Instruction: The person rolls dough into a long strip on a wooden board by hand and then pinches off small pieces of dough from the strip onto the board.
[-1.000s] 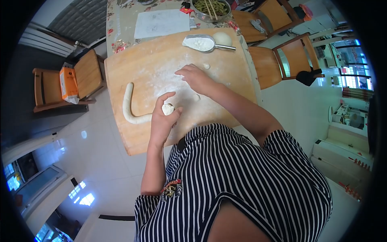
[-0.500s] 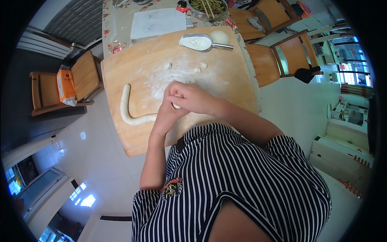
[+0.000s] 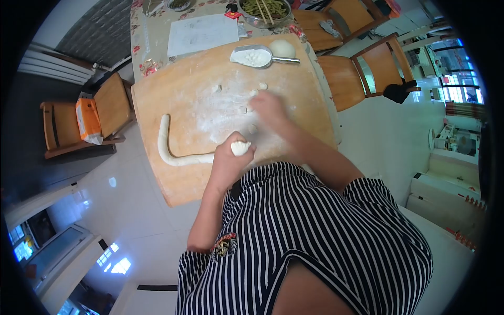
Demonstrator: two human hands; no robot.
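Note:
A long white dough rope [image 3: 166, 140] bends across the left of the floured wooden board [image 3: 149, 100]. My left hand [image 3: 227, 161] is wrapped round its near end, and the torn white tip shows above my fingers. Farther forward, my right hand [image 3: 269, 111] is smeared by motion over the board, its fingers hard to make out. Close by it lie small dough pieces, one [image 3: 242, 109] just left of the fingers and another [image 3: 252, 128] between my two hands, slightly blurred. More small pieces lie farther up, including one [image 3: 217, 88] on the scattered flour.
At the board's far edge, a metal scoop [image 3: 257, 56] holds flour beside a round dough ball [image 3: 283, 49]. Beyond are a white sheet [image 3: 202, 35] and a bowl of green food [image 3: 265, 11] with chopsticks. Wooden chairs [image 3: 341, 79] stand right; another chair with an orange package [image 3: 88, 119] stands left.
My hands have come apart. The right one has moved forward and right, the left slightly down, exposing the dough's torn end. Another small dough piece now shows between them.

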